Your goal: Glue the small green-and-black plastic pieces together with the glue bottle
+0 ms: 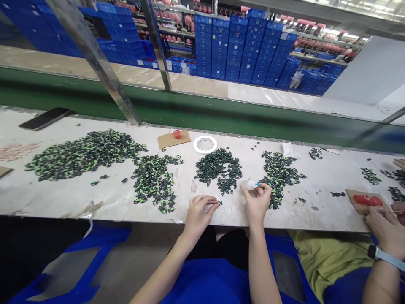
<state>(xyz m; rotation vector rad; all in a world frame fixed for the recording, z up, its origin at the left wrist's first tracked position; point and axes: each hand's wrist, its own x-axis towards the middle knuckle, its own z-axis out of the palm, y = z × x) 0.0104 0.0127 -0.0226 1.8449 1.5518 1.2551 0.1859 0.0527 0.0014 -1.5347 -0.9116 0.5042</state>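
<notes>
Our left hand pinches the piece between thumb and fingertips, near edge of the table; piece sticks out rightward (too small to call its long axis). Our right hand is apart from it, fingers closed around the bottle. Bottle lies roughly sideways, blue tip pointing right, away from the piece; we judge that the key relation. Dark pile sits just beyond the piece.
</notes>
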